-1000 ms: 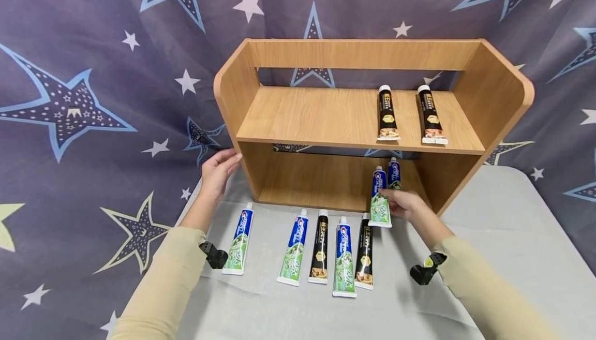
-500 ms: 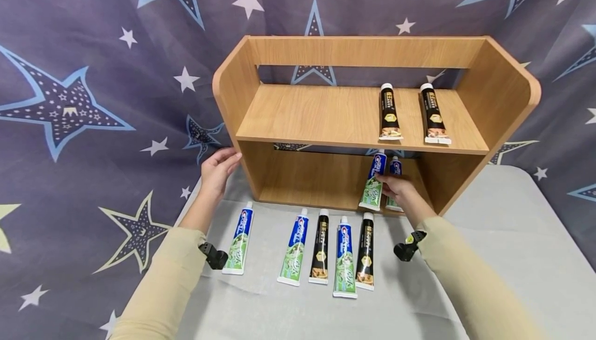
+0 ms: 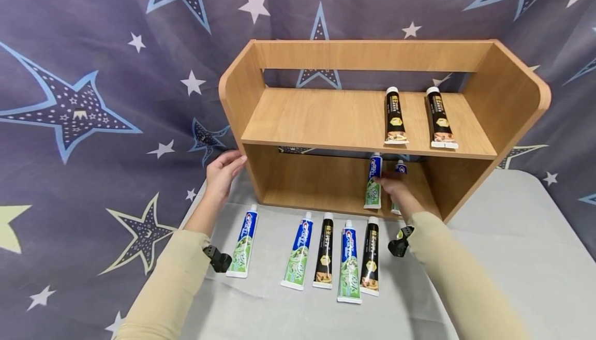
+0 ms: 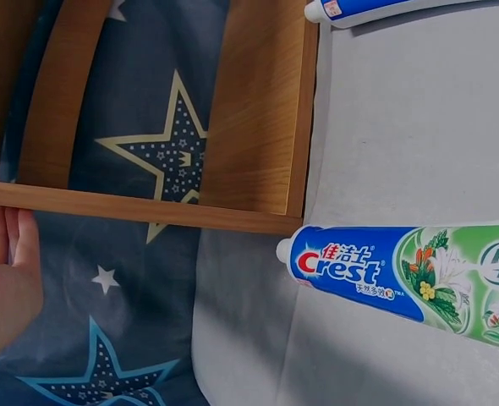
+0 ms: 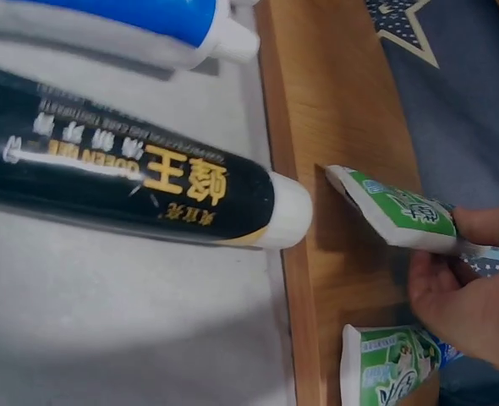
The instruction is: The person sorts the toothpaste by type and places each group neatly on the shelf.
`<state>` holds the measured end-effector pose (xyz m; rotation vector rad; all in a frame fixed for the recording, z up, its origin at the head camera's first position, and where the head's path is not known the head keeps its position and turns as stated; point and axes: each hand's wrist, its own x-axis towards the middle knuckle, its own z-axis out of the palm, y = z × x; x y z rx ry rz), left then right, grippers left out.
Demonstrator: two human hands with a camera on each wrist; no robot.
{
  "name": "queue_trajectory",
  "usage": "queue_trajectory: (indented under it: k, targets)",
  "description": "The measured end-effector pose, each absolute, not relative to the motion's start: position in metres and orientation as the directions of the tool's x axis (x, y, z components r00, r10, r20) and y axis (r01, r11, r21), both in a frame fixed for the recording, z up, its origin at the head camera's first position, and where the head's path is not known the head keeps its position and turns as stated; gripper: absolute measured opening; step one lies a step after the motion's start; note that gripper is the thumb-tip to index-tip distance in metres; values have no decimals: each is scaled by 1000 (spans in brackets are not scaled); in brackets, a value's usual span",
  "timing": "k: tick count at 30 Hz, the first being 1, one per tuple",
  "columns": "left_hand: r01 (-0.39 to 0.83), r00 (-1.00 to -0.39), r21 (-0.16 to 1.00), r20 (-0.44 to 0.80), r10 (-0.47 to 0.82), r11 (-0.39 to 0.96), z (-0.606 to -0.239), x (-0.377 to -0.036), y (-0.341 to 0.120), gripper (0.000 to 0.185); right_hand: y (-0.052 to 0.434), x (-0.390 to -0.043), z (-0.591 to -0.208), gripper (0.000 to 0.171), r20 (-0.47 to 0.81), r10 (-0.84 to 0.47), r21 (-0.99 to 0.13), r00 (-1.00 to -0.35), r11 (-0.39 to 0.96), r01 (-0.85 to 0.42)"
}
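Observation:
My right hand (image 3: 390, 185) reaches into the lower bay of the wooden shelf (image 3: 507, 97) and pinches a blue and green Crest tube (image 3: 373, 182), its crimped end (image 5: 393, 216) near the shelf floor. A second Crest tube (image 3: 398, 174) lies just right of it, its crimped end (image 5: 393, 376) near the front edge. My left hand (image 3: 224, 170) rests flat, fingers straight, against the shelf's left side panel (image 4: 139, 207). Two black tubes (image 3: 395, 116) lie on the upper shelf.
On the grey cloth (image 3: 512, 257) before the shelf lie several tubes: a Crest tube (image 3: 244, 242) at left, then Crest (image 3: 298, 252), black (image 3: 325, 252), Crest (image 3: 349, 262) and black (image 3: 370, 257). A star-patterned backdrop (image 3: 93, 97) hangs behind.
My right hand has carried the Crest tube from the shelf's front edge deeper into the lower bay, beside the other Crest tube. The left hand has stayed on the side panel.

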<state>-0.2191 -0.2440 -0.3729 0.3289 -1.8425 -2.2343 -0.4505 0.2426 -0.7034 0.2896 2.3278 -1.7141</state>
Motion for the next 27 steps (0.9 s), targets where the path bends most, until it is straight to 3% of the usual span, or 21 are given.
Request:
queue_trajectory:
  k: [3,6,9,13,20,27]
  targets:
    - [44,-953,981,-16,-303,-191,-373,-219,-243,18,233,-434,-684,53,-242,120,-897,-963,350,269]
    - [47,-953,982,-11,-302,-184,-372,-219,-242,19,215,-397,-635,38,-163,178,-883,-971,412,223]
    - [42,-952,983,-14,-305,-176,-372,-218,-242,19,202,-366,-591,40,-160,166,-855,-973,469,220]
    - [29,-953,983,-27,-303,-179,-372,-218,-243,17,195,-351,-568,42,-198,98,-830,-975,512,220]
    - [20,-953,985,-34,-302,-174,-374,-217,-243,20,159,-284,-480,43,-262,131,-744,-956,604,287]
    - [37,-951,983,-20,-309,-179,-372,-218,-243,19,153,-277,-467,42,-204,102,-683,-974,697,216]
